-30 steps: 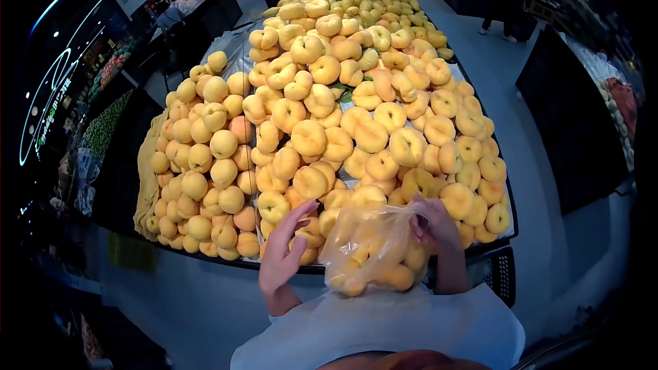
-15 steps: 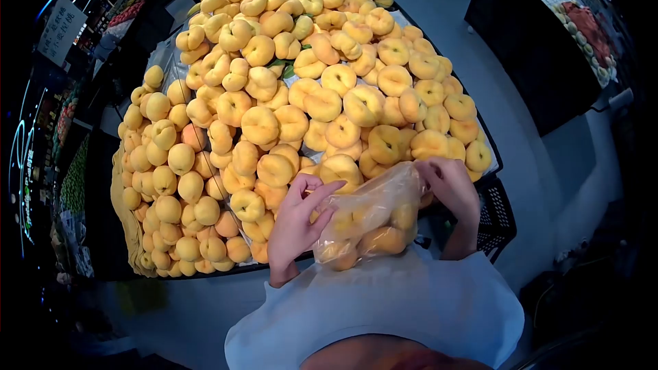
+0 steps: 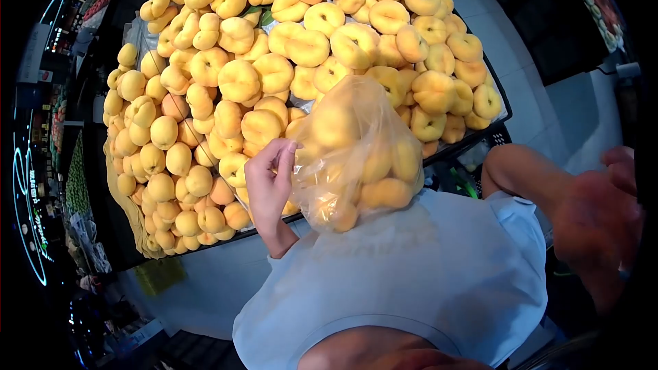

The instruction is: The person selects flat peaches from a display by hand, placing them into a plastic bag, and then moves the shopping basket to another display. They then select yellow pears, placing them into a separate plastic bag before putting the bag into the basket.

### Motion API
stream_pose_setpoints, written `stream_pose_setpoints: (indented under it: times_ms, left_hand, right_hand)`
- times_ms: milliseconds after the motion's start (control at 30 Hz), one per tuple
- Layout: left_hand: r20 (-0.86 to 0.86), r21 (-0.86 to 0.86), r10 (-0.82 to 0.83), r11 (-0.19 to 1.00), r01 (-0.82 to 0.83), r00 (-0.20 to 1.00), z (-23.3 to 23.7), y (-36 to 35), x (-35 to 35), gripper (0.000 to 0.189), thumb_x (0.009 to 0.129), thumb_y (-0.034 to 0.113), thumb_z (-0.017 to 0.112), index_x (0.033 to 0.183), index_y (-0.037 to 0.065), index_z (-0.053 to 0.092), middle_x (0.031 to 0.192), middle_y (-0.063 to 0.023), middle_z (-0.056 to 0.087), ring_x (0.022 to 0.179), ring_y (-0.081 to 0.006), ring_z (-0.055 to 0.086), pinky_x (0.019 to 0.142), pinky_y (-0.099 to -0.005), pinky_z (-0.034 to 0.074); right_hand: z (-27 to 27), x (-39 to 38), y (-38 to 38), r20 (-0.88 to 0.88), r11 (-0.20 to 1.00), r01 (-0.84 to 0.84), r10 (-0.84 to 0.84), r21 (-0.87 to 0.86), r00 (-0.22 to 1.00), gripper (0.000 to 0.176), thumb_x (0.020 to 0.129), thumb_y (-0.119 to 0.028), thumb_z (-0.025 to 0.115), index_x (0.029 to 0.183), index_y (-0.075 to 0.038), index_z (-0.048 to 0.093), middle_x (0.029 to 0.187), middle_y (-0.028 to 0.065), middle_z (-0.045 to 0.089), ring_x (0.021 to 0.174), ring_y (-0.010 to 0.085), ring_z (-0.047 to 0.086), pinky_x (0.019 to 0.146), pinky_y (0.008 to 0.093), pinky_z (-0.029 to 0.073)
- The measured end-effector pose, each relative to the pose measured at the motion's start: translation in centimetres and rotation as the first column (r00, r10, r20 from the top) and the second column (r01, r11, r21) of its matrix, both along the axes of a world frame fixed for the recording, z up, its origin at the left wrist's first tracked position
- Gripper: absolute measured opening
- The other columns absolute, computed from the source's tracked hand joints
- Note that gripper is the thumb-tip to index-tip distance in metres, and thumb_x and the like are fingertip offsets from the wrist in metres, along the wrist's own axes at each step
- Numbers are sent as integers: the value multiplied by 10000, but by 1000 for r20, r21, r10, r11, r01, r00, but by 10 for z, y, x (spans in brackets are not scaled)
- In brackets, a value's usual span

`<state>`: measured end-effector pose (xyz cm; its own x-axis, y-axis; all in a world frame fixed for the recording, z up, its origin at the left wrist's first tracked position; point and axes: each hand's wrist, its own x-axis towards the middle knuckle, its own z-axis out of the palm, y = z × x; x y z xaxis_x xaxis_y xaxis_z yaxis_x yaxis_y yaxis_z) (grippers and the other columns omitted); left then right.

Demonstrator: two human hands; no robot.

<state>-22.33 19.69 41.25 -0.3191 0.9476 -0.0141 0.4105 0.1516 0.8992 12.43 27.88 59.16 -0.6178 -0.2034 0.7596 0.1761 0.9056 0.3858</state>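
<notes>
A clear plastic bag (image 3: 356,157) hangs in front of my chest with several yellow peaches inside. My left hand (image 3: 271,175) is closed at the bag's left side, thumb and fingers pinching the film. My right hand (image 3: 595,223) is off the bag, raised close to the camera at the far right; its fingers are smeared and partly cut by the dark edge of the view. Beyond the bag lies a big heap of flat yellow peaches (image 3: 236,82), and rounder yellow peaches (image 3: 164,132) are piled at its left.
The display's dark edge (image 3: 504,120) runs along the right of the heap. Past a tiled floor (image 3: 524,89) stands another dark stand (image 3: 541,27) with produce on top. Green produce (image 3: 77,178) and lit signs are at the left.
My right hand has let go of the bag and swung right and up towards the camera. The bag has risen and its top stands up. My left hand has moved slightly left and up.
</notes>
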Motion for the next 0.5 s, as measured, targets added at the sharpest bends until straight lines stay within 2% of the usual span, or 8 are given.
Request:
stream_pose_setpoints:
  times_ms: [200,500]
  left_hand:
    - [141,-4,127,992,-128,982,-8,-10,10,211,944,163,562,900,-23,650,624,47,463,573,-24,374,513,-179,275]
    - [108,-11,154,988,-154,982,-1,-7,13,184,943,127,554,905,-20,659,604,74,440,558,-9,345,500,-174,267]
  right_hand:
    - [-3,4,20,32,999,-53,53,-3,998,270,965,-149,403,1154,36,460,893,147,531,646,198,563,483,280,488]
    - [-14,13,36,35,996,-82,83,-18,996,285,969,-162,396,1133,57,475,835,124,536,575,175,572,440,245,485]
